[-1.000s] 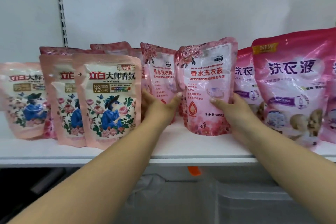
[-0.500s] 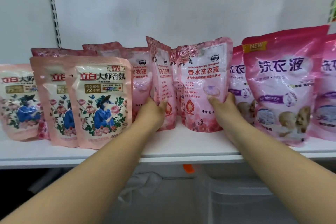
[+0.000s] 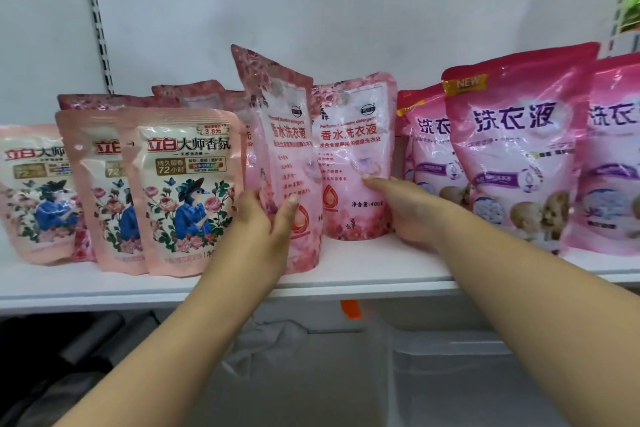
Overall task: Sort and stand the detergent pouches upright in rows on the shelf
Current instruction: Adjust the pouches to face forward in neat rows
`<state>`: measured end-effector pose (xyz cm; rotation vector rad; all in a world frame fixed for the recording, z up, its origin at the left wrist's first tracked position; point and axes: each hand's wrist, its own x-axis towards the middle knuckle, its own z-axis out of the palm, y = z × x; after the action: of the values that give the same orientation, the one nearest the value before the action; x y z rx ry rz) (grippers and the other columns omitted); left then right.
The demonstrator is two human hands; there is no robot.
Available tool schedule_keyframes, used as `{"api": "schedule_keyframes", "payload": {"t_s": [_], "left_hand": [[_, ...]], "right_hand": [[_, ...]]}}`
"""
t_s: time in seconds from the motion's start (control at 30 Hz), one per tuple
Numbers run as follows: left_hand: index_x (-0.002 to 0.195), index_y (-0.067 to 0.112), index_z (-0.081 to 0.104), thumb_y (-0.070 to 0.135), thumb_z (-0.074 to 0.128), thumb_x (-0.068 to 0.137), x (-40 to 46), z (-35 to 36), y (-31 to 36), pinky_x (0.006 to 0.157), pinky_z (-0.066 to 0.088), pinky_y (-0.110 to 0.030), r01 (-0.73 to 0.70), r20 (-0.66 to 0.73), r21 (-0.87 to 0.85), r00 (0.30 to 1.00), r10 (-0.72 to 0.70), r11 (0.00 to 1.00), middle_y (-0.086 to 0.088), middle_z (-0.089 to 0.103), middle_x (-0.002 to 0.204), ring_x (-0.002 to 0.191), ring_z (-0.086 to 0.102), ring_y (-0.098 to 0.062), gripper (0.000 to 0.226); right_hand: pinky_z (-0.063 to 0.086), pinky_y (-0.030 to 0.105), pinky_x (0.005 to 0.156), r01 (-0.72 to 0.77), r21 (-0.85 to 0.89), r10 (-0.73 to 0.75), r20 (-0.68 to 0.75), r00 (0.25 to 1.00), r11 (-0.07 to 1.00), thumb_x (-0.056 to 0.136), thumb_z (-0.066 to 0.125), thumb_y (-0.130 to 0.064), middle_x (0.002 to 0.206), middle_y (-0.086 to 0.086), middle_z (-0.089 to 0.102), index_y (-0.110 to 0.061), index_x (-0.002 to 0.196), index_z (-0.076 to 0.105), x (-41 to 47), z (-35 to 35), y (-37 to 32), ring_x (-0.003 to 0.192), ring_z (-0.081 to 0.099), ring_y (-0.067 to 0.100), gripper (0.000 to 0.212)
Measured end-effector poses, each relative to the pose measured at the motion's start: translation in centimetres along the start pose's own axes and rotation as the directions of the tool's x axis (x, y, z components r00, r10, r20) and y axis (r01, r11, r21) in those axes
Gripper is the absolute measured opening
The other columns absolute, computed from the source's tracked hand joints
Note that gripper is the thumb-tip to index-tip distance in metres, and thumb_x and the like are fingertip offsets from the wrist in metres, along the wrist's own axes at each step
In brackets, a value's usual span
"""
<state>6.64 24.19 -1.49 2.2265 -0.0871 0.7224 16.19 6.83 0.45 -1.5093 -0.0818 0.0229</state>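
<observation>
Two rose-print pouches in my hands on the white shelf [image 3: 363, 274]

My left hand [image 3: 265, 218] grips the tilted translucent pink detergent pouch [image 3: 284, 156]; my right hand [image 3: 405, 208] holds the upright matching pink rose-printed pouch [image 3: 353, 156] just beside it

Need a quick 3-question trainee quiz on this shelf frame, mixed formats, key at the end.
1. True or false: the left hand grips a rose-print pouch by its lower part.
2. Multiple choice: the right hand holds
A. a bird-print pouch
B. the second rose-print pouch, thumb on its front
C. a magenta pouch
3. Fill in: the yellow corner tag on the front magenta pouch reads ____.

Key: 1 true; 2 B; 3 NEW
</observation>
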Motion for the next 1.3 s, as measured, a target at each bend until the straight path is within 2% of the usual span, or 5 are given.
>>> {"api": "schedule_keyframes", "payload": {"t_s": [0.47,0.73,0.87,0.97,1.3], "left_hand": [[0.142,0.021,0.018,0.039,0.064,0.079,-0.3,-0.5,-1.4,0.094,0.035,-0.027,0.057,-0.018,-0.179,0.998,-0.061,0.982,0.007,0.051,0.126,0.111,0.049,-0.016,0.081],[0.137,0.024,0.028,0.037,0.067,0.073,-0.4,-1.4,-2.0,0.095,0.036,-0.023,-0.007,0.113,-0.276,0.993,0.04,0.961,0.022,0.051,0.105,0.096,0.052,0.001,0.076],[0.123,0.03,0.038,0.032,0.065,0.072,0.0,-2.3,-1.6,0.067,0.042,0.0,0.033,0.302,-0.348,0.95,0.079,0.937,0.026,0.056,0.093,0.074,0.056,0.015,0.057],[0.11,0.035,0.045,0.029,0.064,0.069,0.7,-2.5,-1.2,0.06,0.047,-0.004,0.087,0.46,-0.359,0.883,0.095,0.929,0.02,0.068,0.085,0.076,0.063,0.01,0.045],[0.121,0.028,0.039,0.042,0.078,0.047,1.7,0.5,0.8,0.097,0.047,-0.034,0.033,0.489,-0.271,0.865,0.108,0.962,0.018,0.061,0.1,0.098,0.061,-0.006,0.085]], "right_hand": [[0.051,0.027,0.07,0.117,-0.093,-0.108,0.098,0.989,0.989,0.08,0.063,0.002,0.108,0.006,0.062,-0.008,0.129,0.043,0.7,-1.4,0.4,0.087,0.061,0.018,0.054],[0.033,0.022,0.082,0.201,-0.519,-0.316,-0.143,0.938,0.831,0.087,0.058,-0.034,0.135,0.005,0.049,-0.009,0.137,0.038,-3.8,0.0,0.1,0.105,0.048,0.013,0.059],[0.038,0.032,0.104,0.305,-0.218,-0.252,0.242,0.937,0.927,0.064,0.064,-0.049,0.137,0.004,0.049,-0.011,0.136,0.041,-7.1,2.4,-0.2,0.121,0.048,0.017,0.085],[0.051,0.027,0.089,0.223,-0.18,-0.145,0.367,0.919,0.958,0.077,0.067,-0.017,0.122,0.007,0.06,-0.012,0.126,0.048,-6.9,3.0,0.1,0.105,0.06,0.019,0.053],[0.05,0.036,0.093,0.293,-0.526,-0.343,0.003,0.939,0.798,0.065,0.079,-0.036,0.117,-0.001,0.061,-0.018,0.121,0.05,-7.7,-0.2,0.5,0.103,0.06,0.017,0.066]]}}
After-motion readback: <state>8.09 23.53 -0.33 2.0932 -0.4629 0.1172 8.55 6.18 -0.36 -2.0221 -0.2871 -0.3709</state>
